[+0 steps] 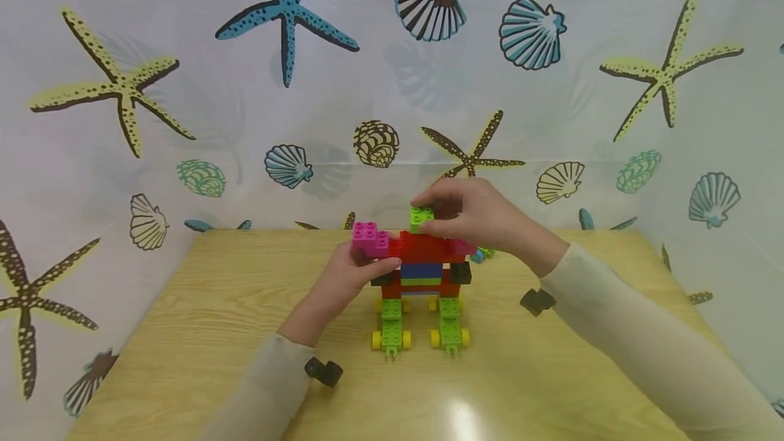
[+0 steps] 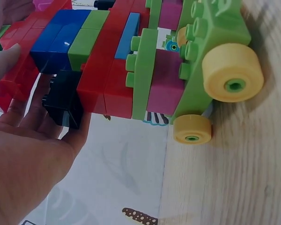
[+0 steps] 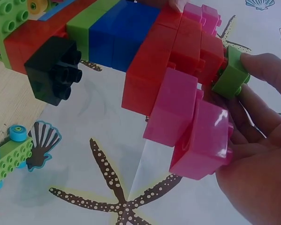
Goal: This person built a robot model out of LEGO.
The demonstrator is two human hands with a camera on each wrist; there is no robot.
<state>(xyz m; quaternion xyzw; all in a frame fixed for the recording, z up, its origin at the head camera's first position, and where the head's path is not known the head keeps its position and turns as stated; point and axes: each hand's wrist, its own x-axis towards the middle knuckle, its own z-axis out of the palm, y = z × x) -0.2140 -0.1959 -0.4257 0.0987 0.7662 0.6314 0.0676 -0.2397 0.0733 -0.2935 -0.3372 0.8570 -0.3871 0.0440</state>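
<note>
A figure of toy building bricks stands upright on the table, with red bricks [image 1: 422,248] across its upper part and a blue row [image 1: 421,271] below. Its two legs rest on green wheeled bases [image 1: 392,335] with yellow wheels. My left hand [image 1: 343,274] grips the figure's upper left side, thumb in front and fingers behind, beside stepped pink bricks [image 1: 367,237]. Between thumb and fingers, my right hand [image 1: 484,220] pinches a small green brick [image 3: 232,72] at the top of the red ones. Whether its studs are fully joined I cannot tell. Black bricks [image 3: 54,70] jut from the sides.
Behind the figure, a small green wheeled base [image 3: 9,159] with turquoise wheels sits on the table [image 1: 245,312]. A white cloth [image 1: 343,101] printed with starfish and shells hangs at the table's back and sides.
</note>
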